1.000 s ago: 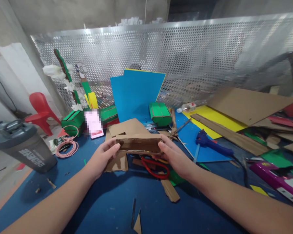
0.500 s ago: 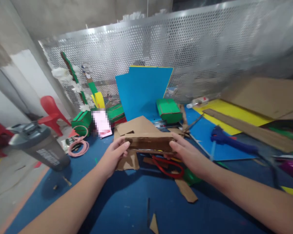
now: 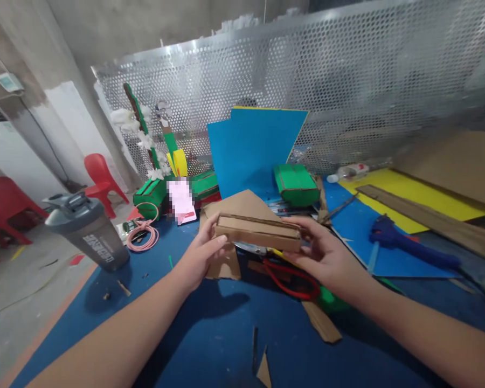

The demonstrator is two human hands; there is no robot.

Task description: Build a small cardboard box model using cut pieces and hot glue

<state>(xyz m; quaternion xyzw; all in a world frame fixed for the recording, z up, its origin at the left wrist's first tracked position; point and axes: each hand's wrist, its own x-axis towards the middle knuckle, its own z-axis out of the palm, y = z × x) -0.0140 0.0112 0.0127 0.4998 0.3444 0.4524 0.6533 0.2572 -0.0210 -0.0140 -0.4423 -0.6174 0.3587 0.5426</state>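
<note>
Between my hands, raised over the blue table (image 3: 210,334), is a small cardboard box (image 3: 258,233), long and flat. My left hand (image 3: 205,252) grips its left end, thumb along the near side. The right end is held by my right hand (image 3: 321,249), fingers curled about the corner. Just below the box lie scissors with red handles (image 3: 293,291), their blades partly covered by it. A larger piece of brown cardboard (image 3: 242,202) lies behind the box. Beneath my right hand is something green (image 3: 332,299), partly hidden.
A grey shaker bottle (image 3: 91,231) stands at the left edge, beside pink coiled tubing (image 3: 143,237). Green boxes (image 3: 297,184) and a blue board (image 3: 258,151) stand behind. A blue glue gun (image 3: 412,245) lies right, near a cardboard strip (image 3: 420,215). Cardboard scraps (image 3: 321,322) lie in front.
The box has been turned in my hands: its open hollow side faced me before, and now a closed side with a layered upper face shows. The view has shifted slightly left.
</note>
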